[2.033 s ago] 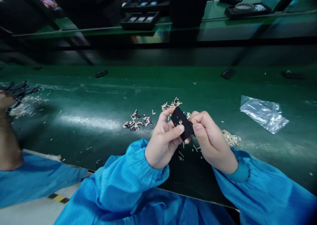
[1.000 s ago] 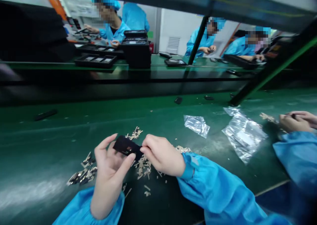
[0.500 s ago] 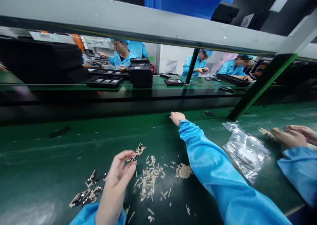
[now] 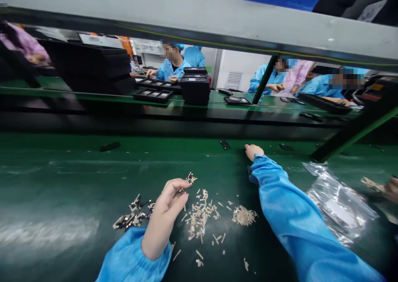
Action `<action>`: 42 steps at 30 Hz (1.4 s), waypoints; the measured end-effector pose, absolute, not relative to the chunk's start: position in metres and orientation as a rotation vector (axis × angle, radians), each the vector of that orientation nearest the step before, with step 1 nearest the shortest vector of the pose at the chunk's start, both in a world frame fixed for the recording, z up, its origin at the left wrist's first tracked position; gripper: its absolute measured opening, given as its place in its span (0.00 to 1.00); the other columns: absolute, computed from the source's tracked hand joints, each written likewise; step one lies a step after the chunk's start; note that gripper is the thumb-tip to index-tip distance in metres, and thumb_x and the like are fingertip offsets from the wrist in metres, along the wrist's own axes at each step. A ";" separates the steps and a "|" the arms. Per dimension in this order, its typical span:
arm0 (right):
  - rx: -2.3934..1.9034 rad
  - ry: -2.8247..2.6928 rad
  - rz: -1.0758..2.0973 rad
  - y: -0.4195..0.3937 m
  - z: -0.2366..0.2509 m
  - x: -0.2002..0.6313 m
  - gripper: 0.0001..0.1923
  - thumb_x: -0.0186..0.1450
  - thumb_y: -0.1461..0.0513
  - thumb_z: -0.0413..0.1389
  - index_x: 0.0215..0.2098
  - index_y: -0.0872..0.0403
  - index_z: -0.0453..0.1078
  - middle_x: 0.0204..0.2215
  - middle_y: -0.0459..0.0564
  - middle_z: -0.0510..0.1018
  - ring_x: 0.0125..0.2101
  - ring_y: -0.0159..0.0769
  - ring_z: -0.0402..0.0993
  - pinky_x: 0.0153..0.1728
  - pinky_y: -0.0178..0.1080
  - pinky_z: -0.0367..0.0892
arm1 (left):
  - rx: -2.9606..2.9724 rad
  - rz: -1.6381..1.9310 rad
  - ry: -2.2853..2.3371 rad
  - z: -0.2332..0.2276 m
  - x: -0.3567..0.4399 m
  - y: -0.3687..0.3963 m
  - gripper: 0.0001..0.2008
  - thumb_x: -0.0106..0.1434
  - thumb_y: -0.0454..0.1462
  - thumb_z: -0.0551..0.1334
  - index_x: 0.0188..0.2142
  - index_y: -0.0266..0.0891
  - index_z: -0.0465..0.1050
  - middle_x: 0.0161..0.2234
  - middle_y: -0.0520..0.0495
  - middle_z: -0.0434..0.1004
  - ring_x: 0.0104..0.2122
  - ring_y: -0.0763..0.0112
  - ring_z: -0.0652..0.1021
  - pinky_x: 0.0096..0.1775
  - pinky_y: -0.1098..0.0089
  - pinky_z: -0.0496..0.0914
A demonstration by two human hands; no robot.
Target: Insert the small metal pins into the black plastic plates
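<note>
Fingers (image 4: pixel 182 185) of left hand (image 4: pixel 166 209) loosely curled, thumb and index tips near each other, nothing visibly held; they hover over the scatter of small beige strip offcuts (image 4: pixel 199 215) on the glossy dark-green table (image 4: pixel 62 178). Right hand (image 4: pixel 253 150) reached far out, fingers curled down onto the table near its back edge; whether it holds anything, can't tell. Small flat black plastic part (image 4: pixel 224 144) lies just left of it, another flat black part (image 4: pixel 285 147) to its right, a third long one (image 4: pixel 110 146) well off left. Pile of dark metallic clips (image 4: pixel 132 215) beside left wrist. One crinkled clear plastic bag (image 4: pixel 338 205) right of the blue ribbed sleeve (image 4: pixel 292 215).
</note>
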State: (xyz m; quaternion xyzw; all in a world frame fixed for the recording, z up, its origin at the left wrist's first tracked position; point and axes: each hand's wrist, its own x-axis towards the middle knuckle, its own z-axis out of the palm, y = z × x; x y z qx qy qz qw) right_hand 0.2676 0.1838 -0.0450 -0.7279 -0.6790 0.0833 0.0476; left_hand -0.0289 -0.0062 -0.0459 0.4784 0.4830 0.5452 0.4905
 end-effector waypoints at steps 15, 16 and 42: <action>-1.439 -2.077 1.250 0.106 -0.005 0.151 0.04 0.60 0.68 0.50 0.34 0.56 0.64 0.25 0.46 0.77 0.29 0.33 0.77 0.31 0.33 0.72 | 1.031 1.329 1.145 -0.054 -0.029 0.015 0.22 0.56 0.37 0.61 0.50 0.39 0.63 0.42 0.45 0.68 0.38 0.71 0.72 0.38 0.70 0.69; -1.372 -2.104 1.309 0.097 -0.005 0.141 0.03 0.60 0.68 0.51 0.33 0.56 0.64 0.24 0.45 0.77 0.28 0.33 0.77 0.31 0.33 0.72 | 1.076 1.316 1.166 -0.054 -0.032 0.016 0.18 0.56 0.37 0.60 0.47 0.38 0.66 0.40 0.46 0.69 0.36 0.72 0.72 0.36 0.71 0.69; -1.280 -2.407 1.024 0.095 -0.064 0.094 0.05 0.57 0.68 0.54 0.25 0.56 0.63 0.21 0.41 0.69 0.24 0.28 0.66 0.28 0.34 0.62 | 1.051 1.589 1.200 -0.075 -0.054 0.036 0.16 0.52 0.30 0.57 0.41 0.41 0.57 0.33 0.53 0.65 0.26 0.77 0.77 0.32 0.71 0.75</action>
